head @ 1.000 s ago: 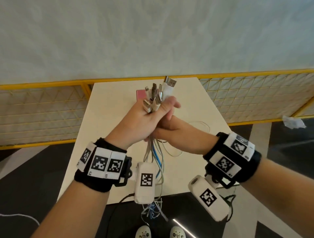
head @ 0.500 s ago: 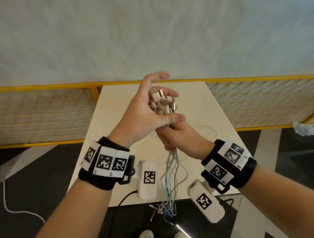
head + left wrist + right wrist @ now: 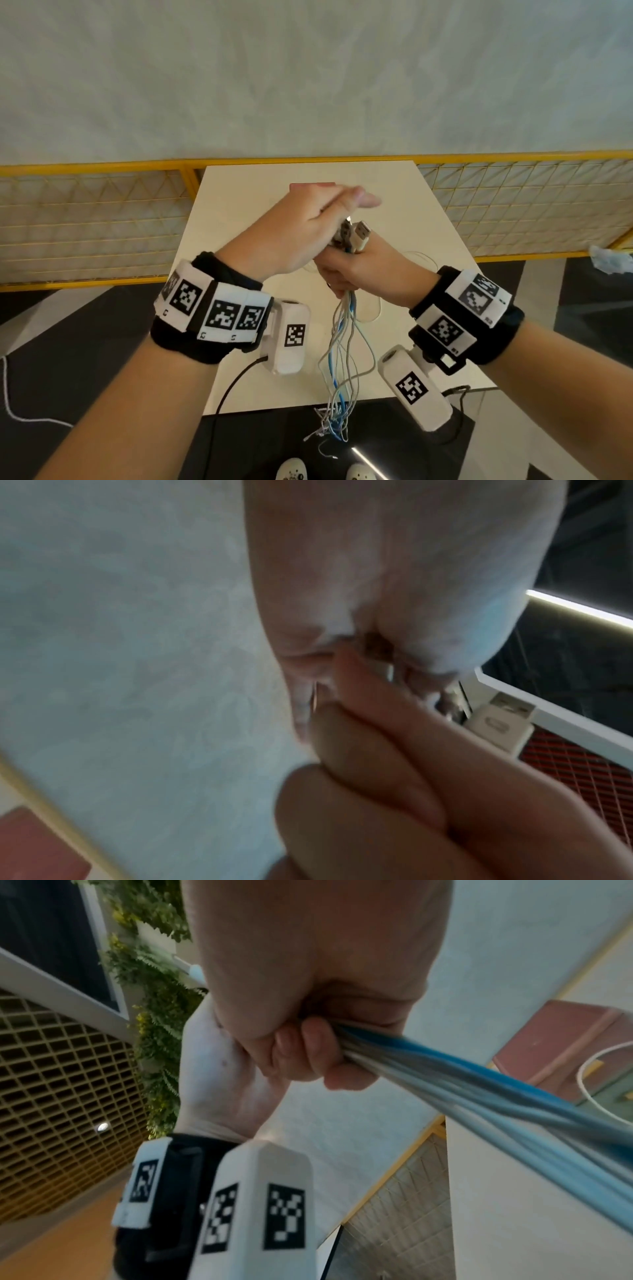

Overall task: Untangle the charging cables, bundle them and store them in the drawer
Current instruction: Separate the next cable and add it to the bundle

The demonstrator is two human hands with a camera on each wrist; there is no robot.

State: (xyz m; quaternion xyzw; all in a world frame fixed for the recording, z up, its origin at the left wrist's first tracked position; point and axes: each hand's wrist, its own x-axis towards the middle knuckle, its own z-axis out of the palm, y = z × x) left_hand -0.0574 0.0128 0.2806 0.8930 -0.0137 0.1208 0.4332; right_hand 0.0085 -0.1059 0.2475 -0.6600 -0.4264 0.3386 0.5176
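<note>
A bundle of several white, grey and blue charging cables [image 3: 342, 342] hangs from my right hand [image 3: 356, 270], which grips it just below the plugs. The loose ends dangle past the table's front edge. The wrist view shows my right hand [image 3: 308, 1042] with fingers curled round the cables [image 3: 479, 1080]. A white USB plug [image 3: 361, 233] and smaller metal plugs stick up out of that fist. My left hand [image 3: 308, 222] lies over the plug ends with its fingers stretched out to the right. Beneath the left palm [image 3: 377, 574] the USB plug [image 3: 493, 721] shows. No drawer is in view.
A white table [image 3: 239, 205] stands under my hands. On it are a pink box [image 3: 301, 185] at the back and a thin white cable loop [image 3: 421, 260] at the right. Behind runs a yellow mesh fence [image 3: 102, 222]; the floor is dark.
My left hand let go of the plug ends, lifted its fingers, then laid them flat across the plugs. My right hand kept its grip on the bundle.
</note>
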